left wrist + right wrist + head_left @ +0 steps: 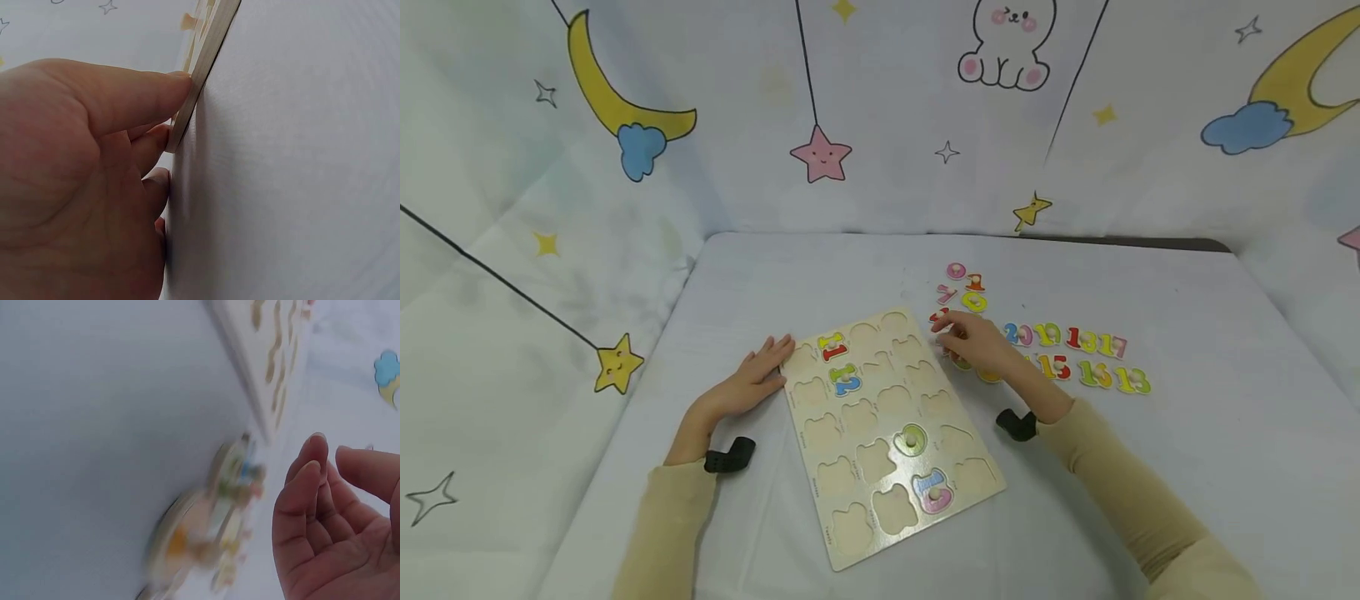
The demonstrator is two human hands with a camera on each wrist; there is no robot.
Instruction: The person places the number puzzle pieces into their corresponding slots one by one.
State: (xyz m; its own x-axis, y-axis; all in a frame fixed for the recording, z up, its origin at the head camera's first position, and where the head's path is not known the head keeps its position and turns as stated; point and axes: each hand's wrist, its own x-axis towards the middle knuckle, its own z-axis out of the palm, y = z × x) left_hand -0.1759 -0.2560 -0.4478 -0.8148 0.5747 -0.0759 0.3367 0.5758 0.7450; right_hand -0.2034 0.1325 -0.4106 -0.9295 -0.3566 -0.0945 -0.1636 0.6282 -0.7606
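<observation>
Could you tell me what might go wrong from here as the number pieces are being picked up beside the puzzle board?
The loose number pieces lie crowded beside the right hand, so reaching in could knock neighbours aside or lift the wrong number. The left hand only touches the puzzle board's edge with straight fingers, so the board may slide on the smooth cloth.

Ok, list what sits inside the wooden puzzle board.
Four pieces sit in the wooden puzzle board: 11, 12, a green piece and a pink-blue piece, numerals unreadable. The other recesses look bare. The left hand touches its edge.
</observation>
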